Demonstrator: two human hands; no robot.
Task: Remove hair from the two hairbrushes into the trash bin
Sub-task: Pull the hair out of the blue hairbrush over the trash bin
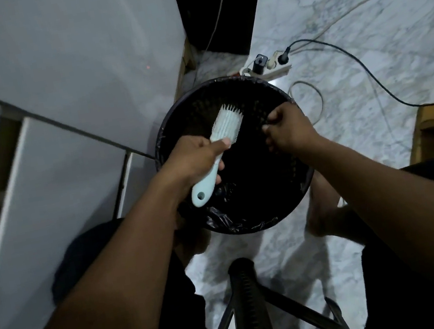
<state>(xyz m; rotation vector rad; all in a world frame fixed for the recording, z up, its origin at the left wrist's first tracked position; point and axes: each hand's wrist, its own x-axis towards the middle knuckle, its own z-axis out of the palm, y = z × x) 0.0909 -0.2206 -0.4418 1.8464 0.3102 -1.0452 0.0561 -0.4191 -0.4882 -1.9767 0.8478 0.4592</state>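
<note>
A pale blue hairbrush is held over the round black trash bin, which is lined with a black bag. My left hand grips the brush by its handle, bristle end pointing away from me. My right hand hovers over the bin's right side with its fingers pinched together. Whether hair is between those fingers is too dark to tell. Only one hairbrush is in view.
A white cabinet stands at the left. A power strip with plugs and cables lies on the marble floor behind the bin. A wooden leg is at the right. A black stool frame sits below me.
</note>
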